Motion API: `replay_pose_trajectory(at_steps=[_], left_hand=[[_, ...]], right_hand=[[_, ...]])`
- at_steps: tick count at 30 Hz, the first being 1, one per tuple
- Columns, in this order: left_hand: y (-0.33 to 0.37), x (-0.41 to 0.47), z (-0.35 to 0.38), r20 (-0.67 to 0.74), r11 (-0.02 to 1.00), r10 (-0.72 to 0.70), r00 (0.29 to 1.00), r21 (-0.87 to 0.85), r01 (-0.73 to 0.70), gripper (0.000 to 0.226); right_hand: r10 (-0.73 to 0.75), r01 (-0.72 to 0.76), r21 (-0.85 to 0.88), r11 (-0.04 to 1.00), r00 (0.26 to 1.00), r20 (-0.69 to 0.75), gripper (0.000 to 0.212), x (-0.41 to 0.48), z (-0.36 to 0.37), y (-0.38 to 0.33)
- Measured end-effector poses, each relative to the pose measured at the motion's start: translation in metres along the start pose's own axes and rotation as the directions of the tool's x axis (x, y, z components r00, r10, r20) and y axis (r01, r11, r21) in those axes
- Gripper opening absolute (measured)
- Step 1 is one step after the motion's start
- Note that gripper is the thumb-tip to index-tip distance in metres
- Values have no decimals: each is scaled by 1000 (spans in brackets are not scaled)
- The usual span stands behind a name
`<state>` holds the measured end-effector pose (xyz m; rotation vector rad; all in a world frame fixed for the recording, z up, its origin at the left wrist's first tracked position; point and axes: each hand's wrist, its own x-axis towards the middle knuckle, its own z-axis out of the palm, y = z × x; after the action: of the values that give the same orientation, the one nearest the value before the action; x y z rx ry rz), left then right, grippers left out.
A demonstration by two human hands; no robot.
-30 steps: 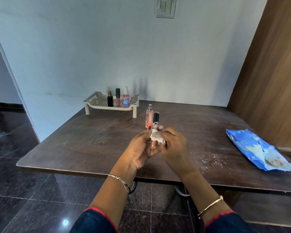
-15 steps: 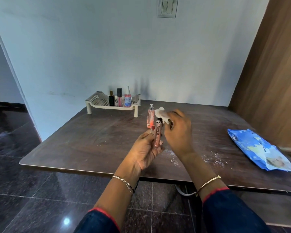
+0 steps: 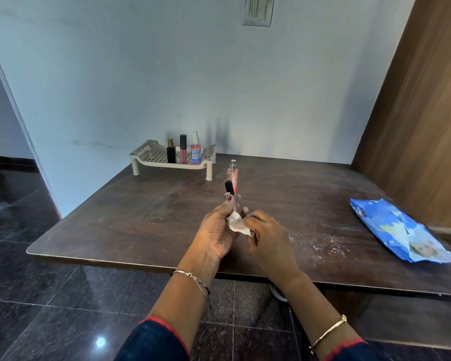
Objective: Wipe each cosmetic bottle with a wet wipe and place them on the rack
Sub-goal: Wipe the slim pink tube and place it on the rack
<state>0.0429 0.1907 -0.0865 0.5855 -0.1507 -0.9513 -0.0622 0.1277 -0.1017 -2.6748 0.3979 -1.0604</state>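
Left grip [image 3: 219, 230]: curled round the black-capped gloss tube [image 3: 229, 190], at frame centre.
Right grip [image 3: 268, 238]: pinching the wet wipe [image 3: 237, 224] against the tube's lower end.
Spray bottle [image 3: 234, 175]: pink, standing on the counter [image 3: 141, 217] just behind the tube.
Rack [image 3: 151, 162]: above and left of centre, holding three bottles [image 3: 182, 152] upright.
Wipes pack [image 3: 399, 230]: blue, right edge.
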Motion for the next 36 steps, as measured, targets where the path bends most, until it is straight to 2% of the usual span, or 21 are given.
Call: replay_pose_trajectory(at_steps=[3,6,12,19,22,27,30,33,36], left_hand=[[0,0,-2,14,998,24,1000,52,-25,16],[-1,-1,2,39,998,46,998,47,-47,14],[1,-2,2,82,994,19,996,103,-27,19],[0,-3,7,105,998,-30,994,56,24,19],[0,0,8,104,999,4,995,50,-9,25],[-3,5,5,76,995,75,994,64,-80,23],[-3,12,-2,34,996,84,996,37,-86,32],[-1,16,-6,-30,994,105,994,12,-105,14],[-1,16,-7,-93,993,117,989,39,-114,12]], right_hand=[[-11,11,63,998,1000,-11,26,0,-4,-4],[26,-22,45,999,995,-96,17,9,-7,-8],[70,-67,24,997,981,-181,23,41,-18,-12],[60,-60,7,998,964,-260,28,72,-26,-4],[32,-32,6,999,980,-197,30,61,-21,-5],[-5,7,16,1000,991,-133,20,28,-9,-6],[-12,16,35,999,995,-96,19,12,-4,-6],[-41,43,76,996,999,-28,22,6,-5,-2],[-70,65,117,991,997,40,25,13,-12,5]])
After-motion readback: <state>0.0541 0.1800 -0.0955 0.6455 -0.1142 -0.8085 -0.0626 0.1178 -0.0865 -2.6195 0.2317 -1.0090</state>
